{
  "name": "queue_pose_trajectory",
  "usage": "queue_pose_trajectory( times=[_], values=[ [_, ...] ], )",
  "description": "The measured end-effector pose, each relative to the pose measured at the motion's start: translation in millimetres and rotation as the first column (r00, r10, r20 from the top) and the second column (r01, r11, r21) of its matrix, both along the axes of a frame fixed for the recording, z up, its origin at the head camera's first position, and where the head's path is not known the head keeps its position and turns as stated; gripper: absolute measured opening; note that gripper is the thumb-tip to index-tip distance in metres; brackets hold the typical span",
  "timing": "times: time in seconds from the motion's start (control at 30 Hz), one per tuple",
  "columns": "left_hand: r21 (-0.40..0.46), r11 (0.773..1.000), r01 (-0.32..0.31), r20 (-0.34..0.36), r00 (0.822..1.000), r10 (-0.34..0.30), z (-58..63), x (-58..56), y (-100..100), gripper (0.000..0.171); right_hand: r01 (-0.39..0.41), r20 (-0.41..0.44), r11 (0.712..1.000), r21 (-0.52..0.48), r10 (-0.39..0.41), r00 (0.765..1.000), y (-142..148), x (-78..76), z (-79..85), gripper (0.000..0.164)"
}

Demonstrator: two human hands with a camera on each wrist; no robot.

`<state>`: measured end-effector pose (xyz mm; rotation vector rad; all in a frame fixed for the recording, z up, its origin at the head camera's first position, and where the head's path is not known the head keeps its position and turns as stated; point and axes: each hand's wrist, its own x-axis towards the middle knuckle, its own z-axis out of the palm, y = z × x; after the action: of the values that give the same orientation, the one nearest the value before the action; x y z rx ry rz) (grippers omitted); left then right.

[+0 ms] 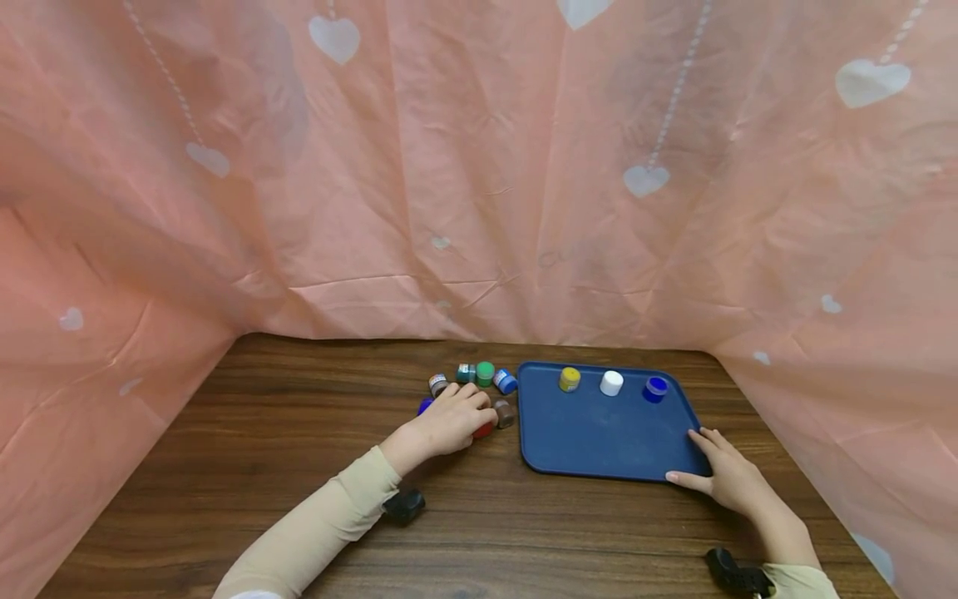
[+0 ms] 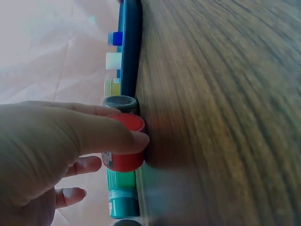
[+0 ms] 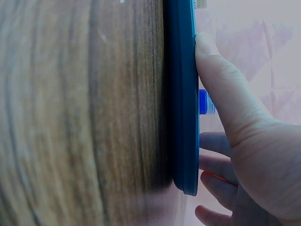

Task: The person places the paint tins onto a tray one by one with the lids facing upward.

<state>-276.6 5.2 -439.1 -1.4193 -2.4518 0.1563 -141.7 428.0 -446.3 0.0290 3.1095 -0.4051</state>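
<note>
My left hand [image 1: 449, 420] is at the cluster of small paint jars, its thumb and forefinger around a red paint jar [image 2: 124, 157]. Beside that jar sits a dark brownish one [image 1: 505, 413]. A green jar [image 1: 485, 373], a teal one [image 1: 466, 373] and a blue one [image 1: 505, 382] lie just beyond the hand. At the tray's near right corner, my right hand [image 1: 729, 474] rests with fingers extended on the rim of the blue tray [image 1: 599, 476]. On the tray stand a yellow jar [image 1: 570, 379], a white jar [image 1: 611, 383] and a dark blue jar [image 1: 654, 388].
A jar with a pale label [image 1: 437, 383] and a partly hidden blue jar [image 1: 424, 405] lie left of the cluster. The wooden table [image 1: 479, 532] meets a pink curtain [image 1: 479, 299] at the back and sides.
</note>
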Motion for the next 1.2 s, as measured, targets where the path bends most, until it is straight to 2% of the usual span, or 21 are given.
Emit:
queue_pose_trajectory(
  times=[0.23,0.63,0.8,0.97,1.2],
  values=[
    [0.015,1.0,-0.009,-0.045,0.999,0.009,0.3,-0.1,3,0.031,0.002,-0.001,1.0,0.0,-0.002,1.0,-1,-0.1,0.0,0.097],
    [-0.012,0.999,-0.047,-0.026,0.999,0.047,12.5,-2.2,3,0.037,0.008,0.009,1.0,0.007,-0.008,1.0,2,-1.9,-1.9,0.098],
    [-0.003,0.999,-0.044,0.008,0.999,0.044,16.3,-3.2,5,0.037,0.01,0.015,1.0,0.001,-0.01,1.0,2,-1.8,-1.5,0.099],
    [0.012,0.999,-0.046,0.074,0.996,0.045,18.6,-3.3,9,0.039,0.011,0.019,1.0,0.007,-0.011,1.0,2,-2.1,-0.9,0.099],
    [0.059,0.998,-0.022,0.144,0.989,0.013,23.9,-0.9,18,0.037,0.009,0.022,1.0,0.012,-0.01,1.0,2,-1.6,-1.2,0.1]
  ],
)
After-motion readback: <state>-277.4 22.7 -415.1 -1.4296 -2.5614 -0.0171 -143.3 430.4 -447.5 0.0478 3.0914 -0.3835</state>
